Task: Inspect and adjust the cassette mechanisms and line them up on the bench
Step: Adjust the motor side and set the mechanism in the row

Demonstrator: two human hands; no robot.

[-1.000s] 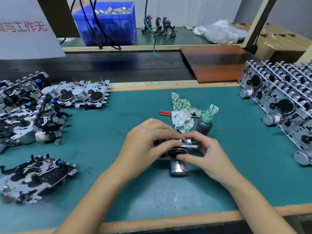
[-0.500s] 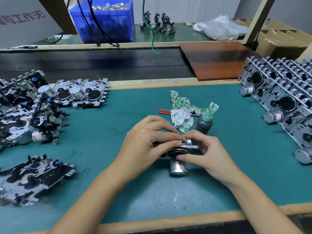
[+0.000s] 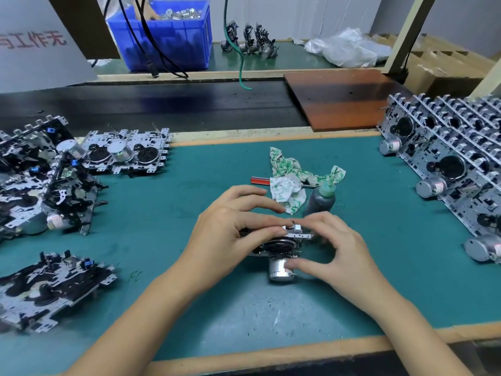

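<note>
A metal cassette mechanism [image 3: 282, 245] with a silver motor on its near side stands on edge on the green mat [image 3: 151, 240] at the centre. My left hand [image 3: 230, 229] grips its left end, fingers curled over the top edge. My right hand [image 3: 336, 245] holds the right end, fingertips on the top edge and thumb on the motor. A pile of loose mechanisms [image 3: 35, 185] lies at the left, with one flat mechanism [image 3: 127, 153] behind it and another [image 3: 48, 286] near the front left. A leaning row of mechanisms [image 3: 455, 169] fills the right side.
Behind my hands stand a small dark bottle with a green cap [image 3: 321, 199], a crumpled green-printed rag [image 3: 292, 180] and a red-handled tool [image 3: 260, 181]. Farther back are a black conveyor belt [image 3: 162, 104], a brown board [image 3: 344, 99] and a blue bin [image 3: 168, 36].
My right thumb has slid down from the mechanism's dark wheel onto the silver motor. The left hand keeps its grip and the mechanism stays in place.
</note>
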